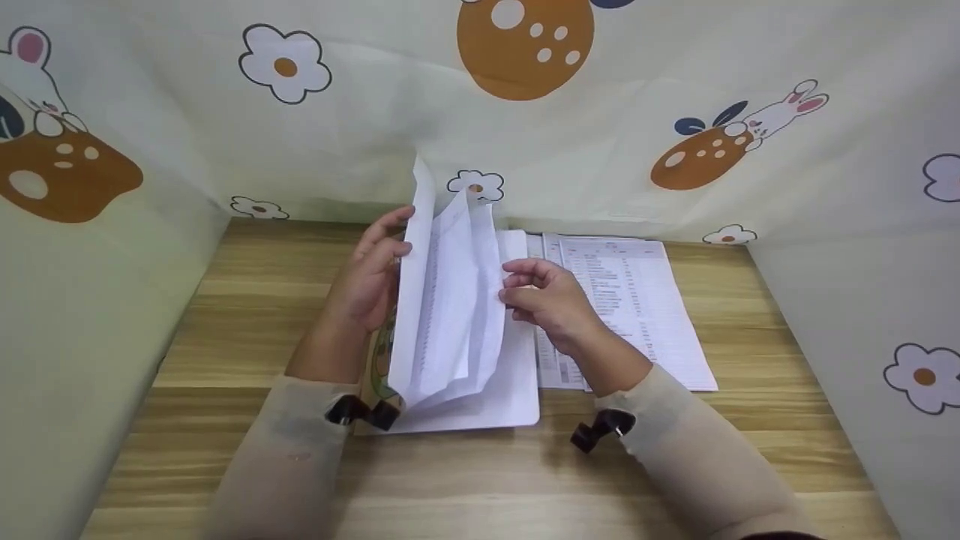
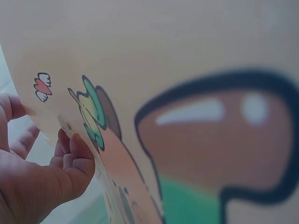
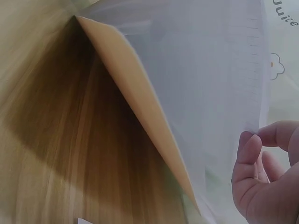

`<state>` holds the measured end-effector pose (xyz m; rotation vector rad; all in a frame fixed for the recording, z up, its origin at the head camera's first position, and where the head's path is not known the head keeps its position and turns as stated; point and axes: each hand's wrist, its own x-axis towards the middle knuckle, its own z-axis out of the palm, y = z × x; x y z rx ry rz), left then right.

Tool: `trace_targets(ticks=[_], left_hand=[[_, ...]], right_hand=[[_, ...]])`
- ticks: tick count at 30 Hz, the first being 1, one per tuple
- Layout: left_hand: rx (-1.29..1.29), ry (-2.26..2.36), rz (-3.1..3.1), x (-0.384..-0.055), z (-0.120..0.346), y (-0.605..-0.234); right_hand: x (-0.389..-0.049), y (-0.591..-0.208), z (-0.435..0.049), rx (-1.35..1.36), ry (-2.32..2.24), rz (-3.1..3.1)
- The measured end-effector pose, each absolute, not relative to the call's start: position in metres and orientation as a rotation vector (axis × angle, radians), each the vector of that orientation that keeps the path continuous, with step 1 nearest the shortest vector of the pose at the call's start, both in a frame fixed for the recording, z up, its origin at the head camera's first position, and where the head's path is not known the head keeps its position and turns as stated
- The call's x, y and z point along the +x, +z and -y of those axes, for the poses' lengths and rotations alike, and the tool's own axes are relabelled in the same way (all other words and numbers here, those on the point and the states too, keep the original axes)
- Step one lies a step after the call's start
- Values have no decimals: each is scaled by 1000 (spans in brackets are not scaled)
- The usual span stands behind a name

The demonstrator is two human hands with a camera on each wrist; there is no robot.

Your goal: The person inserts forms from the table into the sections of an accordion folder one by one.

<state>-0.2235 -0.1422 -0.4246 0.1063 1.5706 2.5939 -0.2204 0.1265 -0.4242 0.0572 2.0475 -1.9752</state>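
Note:
A notebook (image 1: pixel 517 375) with a white inside cover stands partly open on the table, several white pages (image 1: pixel 450 300) fanned upright. My left hand (image 1: pixel 367 277) holds its raised cover (image 1: pixel 412 300) from the left side, fingers at the edge. Cartoon pictures decorate this cover's outer face (image 2: pixel 196 60) in the left wrist view, where my left hand (image 2: pixel 51 172) grips near the edge. My right hand (image 1: pixel 551 300) pinches the right edge of a page, between thumb and fingers. The right wrist view shows that pinch by my right hand (image 3: pixel 266 172) on a pale sheet (image 3: pixel 205 84).
Printed sheets (image 1: pixel 630 315) lie in a stack to the right, partly beneath the notebook. The wood-grain table (image 1: pixel 247 300) is enclosed by cloth walls (image 1: pixel 360 135) with cartoon prints. The back wall stands close behind the notebook.

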Motion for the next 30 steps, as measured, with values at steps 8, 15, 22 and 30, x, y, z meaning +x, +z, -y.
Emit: trace_targets(ticks=[8, 15, 22, 30], left_hand=[[101, 2597, -1562, -224, 142, -424], [132, 2616, -1528, -226, 142, -425], [123, 2614, -1538, -226, 142, -425], [107, 2602, -1547, -225, 143, -425]], right_hand=[[-222, -430, -126, 37, -1987, -2077], [-223, -429, -137, 42, -1988, -2072], [-227, -428, -168, 35, -2003, -2102], [-233, -429, -218, 135, -1990, -2204]])
